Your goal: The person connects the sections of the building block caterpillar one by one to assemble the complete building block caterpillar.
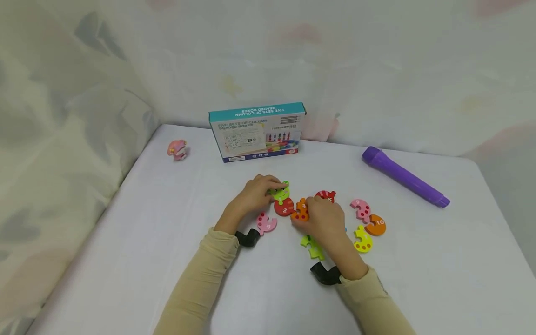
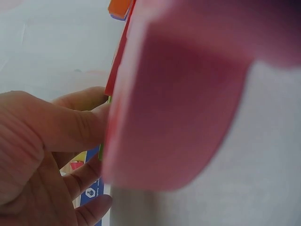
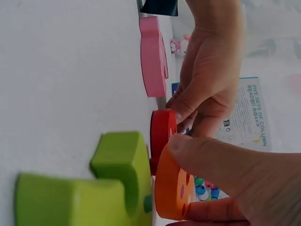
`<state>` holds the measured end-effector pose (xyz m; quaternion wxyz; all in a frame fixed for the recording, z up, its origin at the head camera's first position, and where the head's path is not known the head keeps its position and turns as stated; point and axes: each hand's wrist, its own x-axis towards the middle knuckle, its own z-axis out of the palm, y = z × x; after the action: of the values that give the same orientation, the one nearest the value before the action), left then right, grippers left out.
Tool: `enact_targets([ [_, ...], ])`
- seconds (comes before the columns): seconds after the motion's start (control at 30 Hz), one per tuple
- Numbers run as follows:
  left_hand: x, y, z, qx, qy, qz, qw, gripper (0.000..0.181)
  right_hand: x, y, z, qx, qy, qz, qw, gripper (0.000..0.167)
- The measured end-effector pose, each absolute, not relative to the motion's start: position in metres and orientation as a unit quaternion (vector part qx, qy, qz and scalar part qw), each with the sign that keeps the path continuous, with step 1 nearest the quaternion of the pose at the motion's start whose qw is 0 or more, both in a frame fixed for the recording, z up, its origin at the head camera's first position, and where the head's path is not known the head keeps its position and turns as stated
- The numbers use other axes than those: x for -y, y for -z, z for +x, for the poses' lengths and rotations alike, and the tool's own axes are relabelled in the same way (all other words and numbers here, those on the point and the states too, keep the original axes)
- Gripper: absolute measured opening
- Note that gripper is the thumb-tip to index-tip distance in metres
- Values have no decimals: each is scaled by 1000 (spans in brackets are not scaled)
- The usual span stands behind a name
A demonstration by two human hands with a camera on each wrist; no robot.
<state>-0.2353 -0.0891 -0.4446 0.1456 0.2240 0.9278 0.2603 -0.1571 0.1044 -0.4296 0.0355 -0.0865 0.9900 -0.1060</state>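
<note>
In the head view, my left hand [image 1: 252, 194] pinches the green smiling-face puzzle piece [image 1: 283, 192] between thumb and fingers. Directly below that piece lies the red puzzle piece numbered 2 [image 1: 284, 208], apparently joined to it. My right hand [image 1: 327, 222] holds the orange spotted puzzle piece numbered 3 [image 1: 299, 213] against the red one's right side; thumb and fingers grip it in the right wrist view [image 3: 165, 183]. A pink puzzle piece numbered 4 [image 1: 266, 225] lies by my left wrist and looms blurred in the left wrist view. A light green puzzle piece [image 1: 315, 250] is partly hidden by my right hand.
Beyond my right hand lie a red striped piece [image 1: 328, 195], a pink piece [image 1: 363, 211], an orange piece numbered 10 [image 1: 374, 226] and a yellow piece [image 1: 363, 241]. A box [image 1: 257, 135] stands behind, between a pink figurine [image 1: 177, 150] and a purple microphone-shaped object [image 1: 404, 177].
</note>
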Motion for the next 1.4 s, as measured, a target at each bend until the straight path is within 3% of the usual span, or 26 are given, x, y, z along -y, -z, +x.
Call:
enact_targets([
  [0.4, 89, 441, -238, -928, -258, 233, 132, 45, -96, 429, -155, -992, 92, -91, 9, 55],
  [0.77, 90, 443, -235, -928, -261, 230, 135, 45, -90, 437, -153, -993, 77, -84, 14, 62],
  [0.9, 91, 445, -234, -928, -260, 235, 130, 44, -88, 438, -150, -993, 86, -85, -14, 65],
  [1.1, 91, 447, -235, -927, -260, 239, 125, 44, -70, 442, -140, -973, 123, -183, -65, 53],
  [1.23, 91, 447, -236, -928, -253, 246, 117, 45, -54, 445, -133, -958, 123, -253, -46, 51],
  [1.4, 90, 445, -235, -929, -251, 245, 117, 45, -45, 445, -129, -957, 95, -274, -11, 58],
])
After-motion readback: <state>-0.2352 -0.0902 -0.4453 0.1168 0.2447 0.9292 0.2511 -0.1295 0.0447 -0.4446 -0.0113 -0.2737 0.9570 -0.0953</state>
